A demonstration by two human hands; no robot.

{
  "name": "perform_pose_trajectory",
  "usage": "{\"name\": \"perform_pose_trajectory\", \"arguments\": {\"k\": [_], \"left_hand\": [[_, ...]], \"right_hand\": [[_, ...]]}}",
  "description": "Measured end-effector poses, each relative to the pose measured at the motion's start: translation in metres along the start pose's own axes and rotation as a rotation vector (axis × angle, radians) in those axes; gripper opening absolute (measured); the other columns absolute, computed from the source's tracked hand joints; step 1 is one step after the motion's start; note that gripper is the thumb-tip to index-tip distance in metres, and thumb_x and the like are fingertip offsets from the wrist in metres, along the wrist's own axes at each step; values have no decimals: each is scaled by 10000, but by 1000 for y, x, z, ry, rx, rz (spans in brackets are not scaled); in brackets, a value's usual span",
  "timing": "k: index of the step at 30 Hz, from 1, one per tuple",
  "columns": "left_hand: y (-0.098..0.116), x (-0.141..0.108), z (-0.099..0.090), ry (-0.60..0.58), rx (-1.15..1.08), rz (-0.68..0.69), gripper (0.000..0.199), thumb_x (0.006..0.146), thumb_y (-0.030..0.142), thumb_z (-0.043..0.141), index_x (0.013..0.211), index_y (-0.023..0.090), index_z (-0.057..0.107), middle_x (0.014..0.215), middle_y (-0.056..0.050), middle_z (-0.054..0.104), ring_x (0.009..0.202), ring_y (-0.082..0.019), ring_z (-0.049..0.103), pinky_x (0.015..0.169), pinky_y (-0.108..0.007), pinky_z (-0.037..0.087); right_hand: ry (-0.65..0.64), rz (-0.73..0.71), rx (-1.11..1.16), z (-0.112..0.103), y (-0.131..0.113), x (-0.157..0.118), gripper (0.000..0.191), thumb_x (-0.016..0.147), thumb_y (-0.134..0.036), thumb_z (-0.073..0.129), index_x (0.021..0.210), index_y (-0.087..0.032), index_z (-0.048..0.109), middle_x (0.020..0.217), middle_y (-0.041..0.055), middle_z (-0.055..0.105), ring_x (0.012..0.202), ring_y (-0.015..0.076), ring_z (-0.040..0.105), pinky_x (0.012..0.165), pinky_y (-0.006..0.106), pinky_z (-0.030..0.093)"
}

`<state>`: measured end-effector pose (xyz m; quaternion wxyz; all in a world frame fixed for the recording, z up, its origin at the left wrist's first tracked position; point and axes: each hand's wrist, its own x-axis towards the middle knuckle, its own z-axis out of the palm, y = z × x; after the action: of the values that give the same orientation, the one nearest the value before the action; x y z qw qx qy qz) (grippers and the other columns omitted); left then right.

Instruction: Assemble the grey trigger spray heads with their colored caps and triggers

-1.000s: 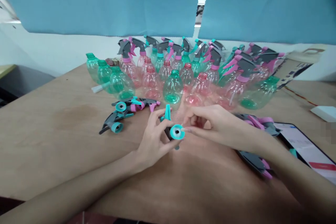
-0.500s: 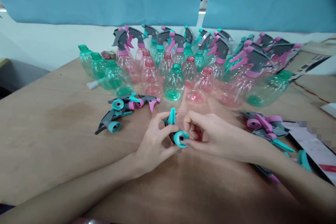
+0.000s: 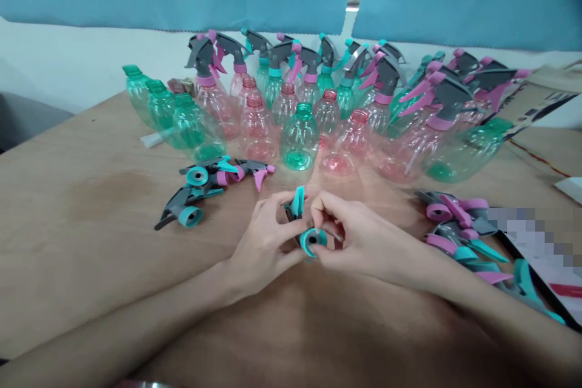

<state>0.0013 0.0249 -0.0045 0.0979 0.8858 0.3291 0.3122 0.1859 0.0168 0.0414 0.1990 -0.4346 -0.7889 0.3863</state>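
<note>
My left hand (image 3: 268, 236) is closed around a trigger spray head (image 3: 297, 212), grey with a teal trigger pointing up. Its teal collar (image 3: 304, 244) faces me, showing a dark hole in a pale centre. The thumb and index finger of my right hand (image 3: 352, 233) pinch at the collar's right side; whether a small part sits between these fingertips I cannot tell. Just beyond my hands stands an open green bottle (image 3: 300, 139). Several loose spray heads (image 3: 190, 216) with teal or pink collars lie to the left of my left hand.
Behind, several pink and green bottles (image 3: 259, 130) stand in rows, many topped with spray heads (image 3: 448, 97). A pile of loose spray heads (image 3: 461, 212) lies at right beside a paper on a dark-edged board (image 3: 531, 242). A printed bag (image 3: 536, 97) stands at the back right.
The view has shifted slightly. My right index finger and thumb have come closer together over the collar's mouth; my left hand keeps its hold on the spray head.
</note>
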Motion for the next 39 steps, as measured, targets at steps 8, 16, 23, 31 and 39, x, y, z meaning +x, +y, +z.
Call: {"name": "perform_pose_trajectory", "arguments": {"k": [8, 16, 23, 31, 39], "left_hand": [[-3, -1, -1, -11, 24, 5, 157, 841, 296, 586, 972, 235, 648, 1148, -88, 503, 1065, -249, 490, 849, -405, 431], [-7, 2, -2, -51, 75, 19, 166, 855, 291, 560, 993, 241, 637, 1144, -93, 490, 1080, -260, 480, 830, -422, 417], [-7, 0, 2, -57, 101, -2, 281, 809, 184, 557, 1083, 232, 593, 1164, -106, 478, 1053, -267, 478, 801, -415, 414], [-5, -1, 1, -65, 113, -21, 280, 839, 211, 542, 1116, 239, 569, 1191, -104, 501, 1107, -275, 453, 829, -420, 392], [0, 2, 0, -63, 137, -38, 259, 863, 280, 515, 1101, 201, 579, 1143, -127, 517, 1053, -284, 474, 781, -416, 400]], "right_hand": [[38, 74, 116, 10, 11, 2, 237, 681, -223, 578, 793, -241, 370, 625, -92, 419, 534, 77, 383, 463, 205, 296], [209, -25, -33, 16, 12, 3, 245, 653, -178, 562, 796, -230, 370, 871, -18, 500, 695, 114, 495, 571, 254, 380], [182, -130, -152, 21, 3, -2, 359, 614, -45, 436, 927, -219, 414, 1020, 34, 509, 828, 158, 528, 666, 287, 422], [246, -105, -12, 28, 7, 1, 333, 624, -41, 456, 904, -221, 434, 902, -4, 493, 750, 124, 505, 616, 251, 409], [221, -90, 26, 26, 7, 4, 351, 616, -19, 438, 904, -220, 420, 857, -30, 477, 664, 91, 485, 565, 230, 384]]}}
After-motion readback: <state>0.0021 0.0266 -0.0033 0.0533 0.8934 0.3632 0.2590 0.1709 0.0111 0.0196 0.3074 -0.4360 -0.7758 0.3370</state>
